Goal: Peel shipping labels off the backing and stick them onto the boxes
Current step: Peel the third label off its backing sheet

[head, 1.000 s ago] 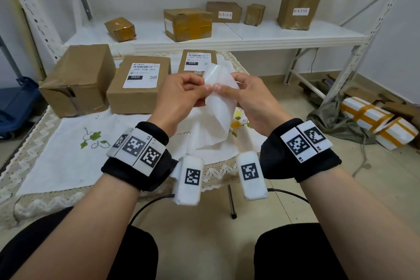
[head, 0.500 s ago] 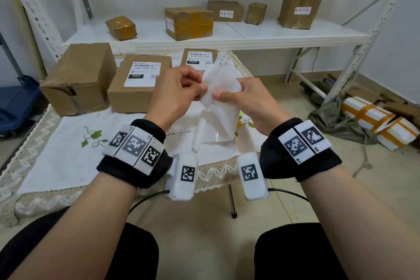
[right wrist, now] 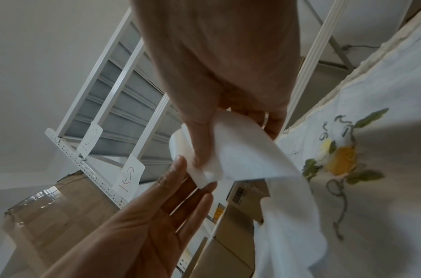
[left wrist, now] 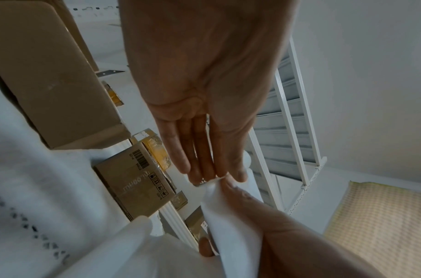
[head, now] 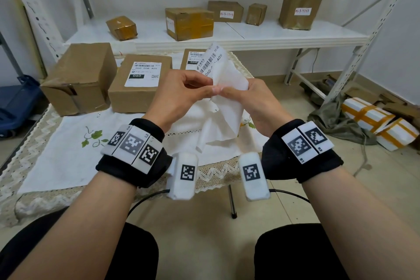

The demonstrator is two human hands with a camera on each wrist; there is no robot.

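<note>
In the head view both hands hold a white shipping label [head: 213,59] and its backing sheet [head: 223,118] above the table. My left hand [head: 210,91] pinches the peeled label edge; its barcode face curls up behind the fingers. My right hand [head: 225,92] pinches the backing, which hangs down. The left wrist view shows the left fingertips [left wrist: 204,175] meeting on the paper. In the right wrist view my right thumb [right wrist: 201,148] presses the backing sheet [right wrist: 242,152]. An unlabelled brown box [head: 79,77] stands at the left, beside a labelled box [head: 141,82]. A second labelled box [head: 193,59] is partly hidden.
A white embroidered cloth [head: 68,154] covers the low table. Behind it a white shelf [head: 250,37] carries several taped brown boxes. A blue crate [head: 16,102] sits at the far left. Taped white parcels [head: 377,120] and a grey cloth lie on the floor at right.
The label has come further off the backing and its printed barcode face now shows above my hands. Both hands have risen a little and stayed close together.
</note>
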